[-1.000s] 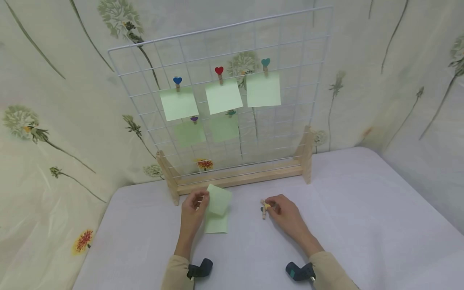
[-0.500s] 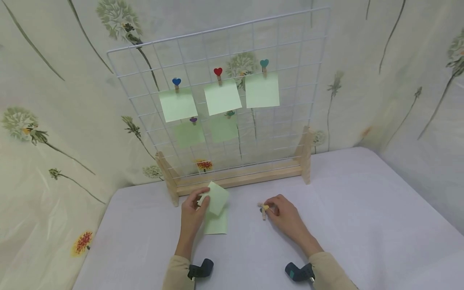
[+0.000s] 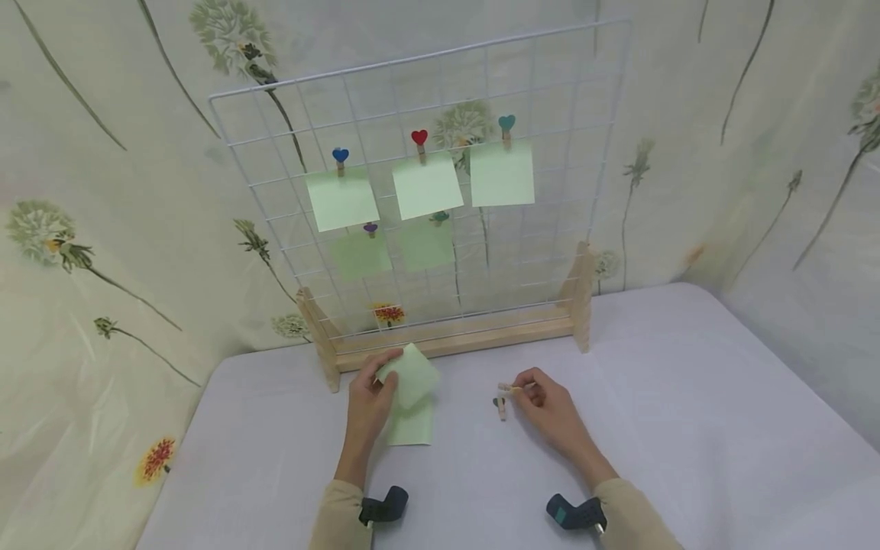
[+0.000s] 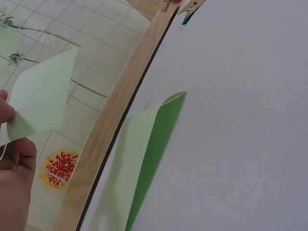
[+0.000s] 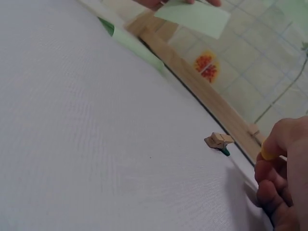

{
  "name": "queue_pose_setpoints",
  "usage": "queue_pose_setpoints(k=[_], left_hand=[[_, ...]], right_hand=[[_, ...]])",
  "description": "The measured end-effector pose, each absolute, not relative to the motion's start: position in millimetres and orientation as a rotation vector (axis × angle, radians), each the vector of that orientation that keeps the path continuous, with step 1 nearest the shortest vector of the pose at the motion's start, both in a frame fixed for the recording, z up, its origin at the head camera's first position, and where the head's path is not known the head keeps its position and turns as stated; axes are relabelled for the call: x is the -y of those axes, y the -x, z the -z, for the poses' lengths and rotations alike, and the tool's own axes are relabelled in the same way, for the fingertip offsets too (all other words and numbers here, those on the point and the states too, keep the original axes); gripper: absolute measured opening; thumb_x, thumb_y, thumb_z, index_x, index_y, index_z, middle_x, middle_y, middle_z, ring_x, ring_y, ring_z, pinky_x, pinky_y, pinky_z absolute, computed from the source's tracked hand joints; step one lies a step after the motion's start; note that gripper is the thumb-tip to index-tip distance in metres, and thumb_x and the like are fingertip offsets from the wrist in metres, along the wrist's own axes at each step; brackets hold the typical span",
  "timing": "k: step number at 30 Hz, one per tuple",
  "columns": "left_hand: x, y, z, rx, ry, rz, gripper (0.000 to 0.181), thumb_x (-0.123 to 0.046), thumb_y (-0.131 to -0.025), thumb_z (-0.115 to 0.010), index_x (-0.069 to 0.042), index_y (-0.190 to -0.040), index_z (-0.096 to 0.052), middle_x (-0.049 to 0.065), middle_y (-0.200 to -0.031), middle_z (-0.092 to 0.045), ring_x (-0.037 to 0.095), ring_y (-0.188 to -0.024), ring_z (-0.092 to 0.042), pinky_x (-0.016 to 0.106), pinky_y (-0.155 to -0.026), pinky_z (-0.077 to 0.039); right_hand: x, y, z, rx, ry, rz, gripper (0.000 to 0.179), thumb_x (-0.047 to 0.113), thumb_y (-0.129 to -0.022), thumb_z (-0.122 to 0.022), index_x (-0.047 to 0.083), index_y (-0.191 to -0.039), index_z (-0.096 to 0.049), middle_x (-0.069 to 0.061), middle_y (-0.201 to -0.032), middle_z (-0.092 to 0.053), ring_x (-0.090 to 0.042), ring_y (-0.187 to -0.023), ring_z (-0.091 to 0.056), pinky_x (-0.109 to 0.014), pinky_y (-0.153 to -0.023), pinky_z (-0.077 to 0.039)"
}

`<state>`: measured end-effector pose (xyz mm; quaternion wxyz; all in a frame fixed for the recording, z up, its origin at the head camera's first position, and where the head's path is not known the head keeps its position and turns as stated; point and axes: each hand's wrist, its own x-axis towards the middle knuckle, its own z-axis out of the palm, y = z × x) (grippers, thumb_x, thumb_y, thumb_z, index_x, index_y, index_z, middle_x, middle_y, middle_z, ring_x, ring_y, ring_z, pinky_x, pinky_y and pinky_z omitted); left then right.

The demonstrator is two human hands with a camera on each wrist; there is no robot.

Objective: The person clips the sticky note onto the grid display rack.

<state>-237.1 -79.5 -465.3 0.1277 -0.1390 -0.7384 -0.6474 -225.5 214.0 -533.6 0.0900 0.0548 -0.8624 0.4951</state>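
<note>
Between thumb and fingers my left hand (image 3: 367,409) pinches a pale green paper note (image 3: 418,380), raised in front of the rack. Below it another green note (image 4: 137,163) rests on the table, its edge curling up. My right hand (image 3: 555,406) pinches a small wooden clothespin (image 3: 506,387) by its yellow end (image 5: 267,152), the wooden tip pointing left. On the table close by lies a second wooden clothespin (image 5: 219,140) with a green heart.
A white wire grid (image 3: 567,183) stands in a wooden base (image 3: 481,336) behind the hands. Several green notes (image 3: 429,187) hang on it from heart clothespins (image 3: 419,139). A white cloth covers the table (image 3: 687,397); patterned fabric (image 3: 687,153) hangs behind.
The right hand has drawn the yellow clothespin up and slightly away from the green one, which it overlapped before. In the left hand the note has turned and shows between thumb and fingers.
</note>
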Motion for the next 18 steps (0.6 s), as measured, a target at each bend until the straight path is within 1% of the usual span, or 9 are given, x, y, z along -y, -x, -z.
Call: queue_pose_setpoints(k=[4,7,9,13,16,18], left_hand=[[78,240,464,2.134,0.405,1.902,0.038,0.005,-0.089,-0.055,0.001,-0.127,-0.054,0.019,-0.122,-0.061,0.025,-0.110,-0.058,0.018,-0.078,-0.049],[77,243,464,2.118,0.399,1.944,0.043,0.003,-0.089,-0.058,0.000,-0.131,-0.049,0.022,-0.116,-0.063,0.021,-0.101,-0.061,0.019,-0.072,-0.049],[76,245,465,2.095,0.396,1.982,0.045,0.002,-0.088,-0.060,0.001,-0.132,-0.047,0.024,-0.114,-0.064,0.018,-0.098,-0.062,0.020,-0.071,-0.049],[73,248,464,2.065,0.367,2.015,0.041,0.001,-0.087,-0.063,0.003,-0.125,-0.049,0.025,-0.111,-0.065,0.015,-0.088,-0.062,0.019,-0.069,-0.049],[69,250,462,2.055,0.345,2.014,0.035,0.001,-0.085,-0.065,0.006,-0.117,-0.052,0.026,-0.107,-0.066,0.015,-0.082,-0.060,0.017,-0.067,-0.049],[65,252,460,2.057,0.332,2.010,0.034,0.000,-0.085,-0.066,0.007,-0.114,-0.051,0.027,-0.105,-0.066,0.015,-0.080,-0.060,0.017,-0.067,-0.050]], right_hand=[[-213,224,533,2.543,-0.194,-1.461,0.012,0.017,-0.092,-0.059,0.022,-0.103,-0.059,0.004,-0.090,-0.062,-0.010,-0.071,-0.053,-0.020,-0.061,-0.045],[-212,224,534,2.531,-0.224,-1.440,0.015,0.020,-0.094,-0.058,0.023,-0.109,-0.059,0.005,-0.097,-0.061,-0.009,-0.074,-0.052,-0.019,-0.065,-0.045],[-212,224,535,2.516,-0.242,-1.447,0.019,0.021,-0.094,-0.058,0.022,-0.112,-0.058,0.004,-0.099,-0.060,-0.008,-0.076,-0.052,-0.019,-0.066,-0.045],[-211,224,535,2.513,-0.249,-1.461,0.020,0.023,-0.092,-0.061,0.018,-0.111,-0.060,0.003,-0.089,-0.062,-0.008,-0.070,-0.052,-0.019,-0.061,-0.045],[-211,223,533,2.543,-0.247,-1.449,0.019,0.028,-0.092,-0.061,0.020,-0.108,-0.062,0.005,-0.083,-0.063,-0.008,-0.067,-0.051,-0.020,-0.058,-0.043],[-211,223,533,2.551,-0.252,-1.444,0.019,0.031,-0.092,-0.060,0.021,-0.109,-0.061,0.006,-0.086,-0.064,-0.009,-0.069,-0.051,-0.020,-0.059,-0.043]])
